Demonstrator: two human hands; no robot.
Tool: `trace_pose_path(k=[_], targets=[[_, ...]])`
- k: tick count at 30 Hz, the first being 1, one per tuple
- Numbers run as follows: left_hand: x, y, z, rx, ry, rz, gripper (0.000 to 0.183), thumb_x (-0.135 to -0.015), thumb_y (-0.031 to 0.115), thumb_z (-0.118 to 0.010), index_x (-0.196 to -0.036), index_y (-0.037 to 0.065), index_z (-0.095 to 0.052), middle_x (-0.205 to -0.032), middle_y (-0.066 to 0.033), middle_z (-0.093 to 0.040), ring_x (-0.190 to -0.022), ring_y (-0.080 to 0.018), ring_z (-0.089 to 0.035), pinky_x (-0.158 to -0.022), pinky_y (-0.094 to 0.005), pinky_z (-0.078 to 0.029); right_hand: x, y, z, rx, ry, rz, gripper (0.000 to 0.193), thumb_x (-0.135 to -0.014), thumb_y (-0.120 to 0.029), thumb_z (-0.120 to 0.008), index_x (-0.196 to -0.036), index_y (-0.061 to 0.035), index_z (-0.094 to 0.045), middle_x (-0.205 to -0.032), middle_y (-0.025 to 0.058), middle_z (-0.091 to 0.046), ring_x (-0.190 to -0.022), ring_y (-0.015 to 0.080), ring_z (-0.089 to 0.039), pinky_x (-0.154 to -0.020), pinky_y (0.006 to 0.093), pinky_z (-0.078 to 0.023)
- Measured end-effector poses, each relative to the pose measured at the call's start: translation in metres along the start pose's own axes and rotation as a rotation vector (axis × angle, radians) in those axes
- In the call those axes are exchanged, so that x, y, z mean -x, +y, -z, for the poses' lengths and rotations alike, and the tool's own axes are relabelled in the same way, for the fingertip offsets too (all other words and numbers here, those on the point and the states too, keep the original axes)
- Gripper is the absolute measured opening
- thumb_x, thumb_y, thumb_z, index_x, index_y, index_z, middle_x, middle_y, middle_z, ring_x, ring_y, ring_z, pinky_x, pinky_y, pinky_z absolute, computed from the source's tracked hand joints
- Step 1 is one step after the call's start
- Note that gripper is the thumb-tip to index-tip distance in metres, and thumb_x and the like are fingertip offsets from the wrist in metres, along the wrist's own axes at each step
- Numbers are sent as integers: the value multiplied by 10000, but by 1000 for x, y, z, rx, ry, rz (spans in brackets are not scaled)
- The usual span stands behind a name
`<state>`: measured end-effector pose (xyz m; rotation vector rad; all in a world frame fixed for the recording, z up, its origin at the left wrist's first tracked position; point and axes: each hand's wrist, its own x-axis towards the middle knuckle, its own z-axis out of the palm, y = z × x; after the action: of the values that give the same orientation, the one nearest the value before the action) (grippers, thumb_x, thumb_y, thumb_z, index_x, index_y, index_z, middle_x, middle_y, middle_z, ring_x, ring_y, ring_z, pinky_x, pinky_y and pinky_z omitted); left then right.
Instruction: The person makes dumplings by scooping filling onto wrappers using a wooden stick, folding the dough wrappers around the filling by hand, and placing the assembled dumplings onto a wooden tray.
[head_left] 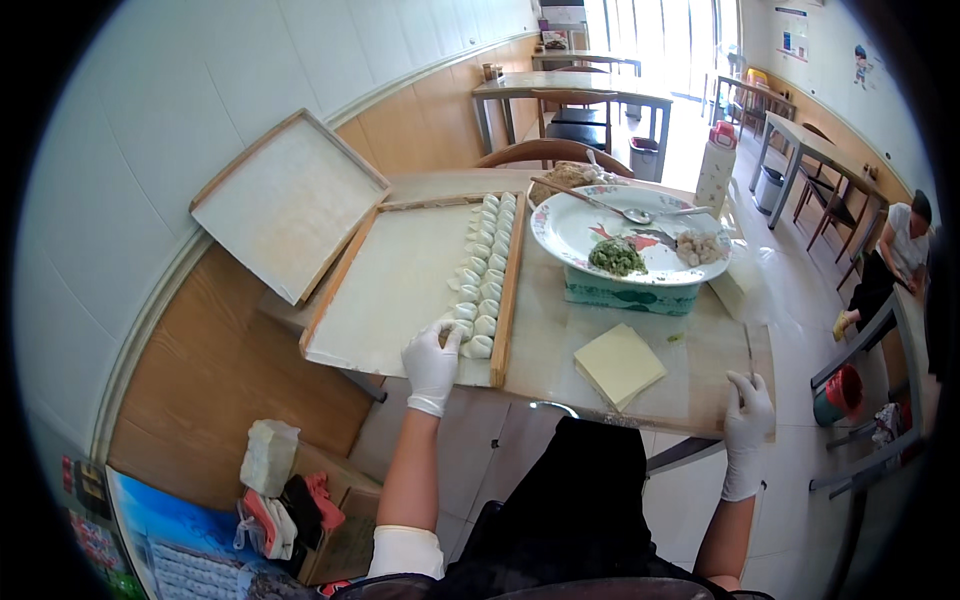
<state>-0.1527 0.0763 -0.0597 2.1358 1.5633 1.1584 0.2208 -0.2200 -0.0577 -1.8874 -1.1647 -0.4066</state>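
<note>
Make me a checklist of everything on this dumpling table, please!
Surface: pale table, partly covered.
Job's things: wooden tray with two rows of dumplings; stack of square wrappers; big plate with green filling and spoon.
Clutter: second tray leaning on the wall; white bottle.
Grips: left hand, gloved, setting a dumpling down; right hand holding a thin tool at the table edge.
Cables: nothing seen.
Surroundings: other tables, chairs, a seated person.

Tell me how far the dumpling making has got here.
Done: two rows of dumplings line the wooden tray's right side. In hand: the left hand sets one down at the near end; the right hand rests on the table edge. Left: green filling, wrapper stack, most tray space.
</note>
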Motion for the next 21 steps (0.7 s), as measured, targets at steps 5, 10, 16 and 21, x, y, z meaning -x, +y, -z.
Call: trace_pose_path(k=[5, 10, 16, 21], targets=[[-7, 1, 1, -168, -16, -59, 262, -909, 319, -662, -1011, 86, -727, -883, -158, -698, -833, -311, -665, -849, -460, -473, 1, -3, -15, 277, -62, 85, 129, -833, -132, -682, -951, -109, -730, -923, 111, -640, -801, 321, -655, -682, 426, -525], [19, 53, 9, -3, 358, -344, 267, -895, 221, -683, -1082, 31, -672, -974, -163, -662, -946, -342, -616, -856, -447, -462, 4, 7, -12, 302, 62, 63, 146, -818, -153, -672, -945, -107, -728, -1003, 101, -662, -841, 317, -666, -701, 437, -536], [77, 144, -22, 403, -221, -800, 184, -851, 126, -701, -1019, 50, -700, -972, -130, -681, -947, -334, -632, -881, -436, -499, 12, 3, -21, 255, 78, 59, 164, -816, -147, -655, -967, -110, -708, -1034, 94, -660, -869, 317, -664, -722, 452, -543], [67, 135, -77, 338, -531, -809, 174, -835, 121, -714, -985, 32, -716, -1019, -155, -695, -987, -346, -646, -901, -424, -513, 11, 8, -23, 249, 73, 38, 146, -817, -147, -651, -949, -110, -704, -995, 87, -656, -879, 316, -656, -730, 447, -541]])
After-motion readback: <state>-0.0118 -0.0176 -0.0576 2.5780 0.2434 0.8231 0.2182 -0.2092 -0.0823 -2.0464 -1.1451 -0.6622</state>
